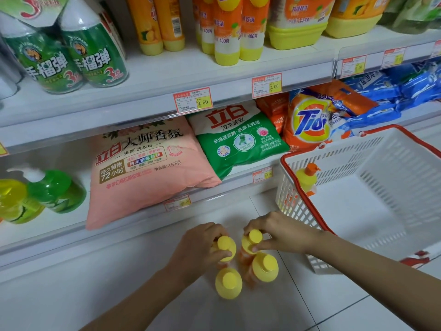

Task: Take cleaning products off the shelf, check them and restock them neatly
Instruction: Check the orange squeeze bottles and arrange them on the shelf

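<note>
1. Fingers (220, 254) of the left hand (201, 243) curl round the shoulder of the far-left bottle (226, 247), lower centre of the frame. The right hand (280, 232) pinches the far-right bottle (254, 237) just under its yellow cap. Both hands are gripping.
2. The nearer pair (228, 283) stands just below them in the frame, untouched. All four are upright on the floor (143, 295), close together in a square.
3. Judgement: they are grouped on the floor so they can be checked and lifted one per hand (a grip at the neck suits a reach from above).
4. The white basket (290, 197), right of frame, holds one orange-capped bottle (307, 179) at its left corner.
5. Likely destination: the bare stretch of the upper shelf (167, 68), beside the matching shelf bottles (226, 32), upper centre.
</note>
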{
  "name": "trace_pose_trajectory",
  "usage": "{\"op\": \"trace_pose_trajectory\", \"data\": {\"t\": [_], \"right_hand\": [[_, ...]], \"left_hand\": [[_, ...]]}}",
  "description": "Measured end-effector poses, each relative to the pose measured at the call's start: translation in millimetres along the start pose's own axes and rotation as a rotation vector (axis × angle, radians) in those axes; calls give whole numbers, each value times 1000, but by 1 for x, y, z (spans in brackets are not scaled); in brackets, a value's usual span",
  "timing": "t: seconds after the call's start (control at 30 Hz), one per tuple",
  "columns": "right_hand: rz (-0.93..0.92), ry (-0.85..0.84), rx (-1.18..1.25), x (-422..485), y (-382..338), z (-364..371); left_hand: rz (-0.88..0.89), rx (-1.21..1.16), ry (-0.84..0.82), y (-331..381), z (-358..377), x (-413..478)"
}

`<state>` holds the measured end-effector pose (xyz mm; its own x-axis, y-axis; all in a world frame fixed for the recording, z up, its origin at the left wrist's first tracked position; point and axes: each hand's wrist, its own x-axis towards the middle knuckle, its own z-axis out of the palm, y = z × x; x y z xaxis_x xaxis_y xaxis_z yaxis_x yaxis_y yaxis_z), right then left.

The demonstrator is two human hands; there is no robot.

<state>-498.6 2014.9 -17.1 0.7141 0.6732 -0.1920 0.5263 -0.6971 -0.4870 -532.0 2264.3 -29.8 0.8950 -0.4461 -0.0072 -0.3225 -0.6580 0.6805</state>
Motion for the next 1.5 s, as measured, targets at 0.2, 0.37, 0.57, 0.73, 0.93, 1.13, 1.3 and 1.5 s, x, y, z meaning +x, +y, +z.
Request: {"op": "trace_pose_trajectory", "data": {"t": [0.2, 0.37, 0.57, 0.73, 0.93, 1.13, 1.3, 1.5], "right_hand": [[42, -33, 132, -1, -6, -17], [-41, 312, 257, 17, -44, -74], [-220, 775, 521, 91, -117, -182], [-79, 865, 636, 197, -122, -251], [117, 824, 685, 287, -95, -292], [269, 961, 260, 318, -77, -291], [275, 939, 158, 289, -85, -283], [94, 898, 548, 214, -108, -271]], "left_hand": [[13, 116, -179, 1, -13, 2], [276, 286, 359, 15, -84, 21], [205, 652, 805, 27, -210, 58], [-5, 877, 571, 3, -217, 73], [31, 863, 603, -8, -215, 78], [56, 797, 622, -14, -217, 77], [68, 750, 629, -13, -217, 76], [137, 401, 797, 13, -219, 77]]}}
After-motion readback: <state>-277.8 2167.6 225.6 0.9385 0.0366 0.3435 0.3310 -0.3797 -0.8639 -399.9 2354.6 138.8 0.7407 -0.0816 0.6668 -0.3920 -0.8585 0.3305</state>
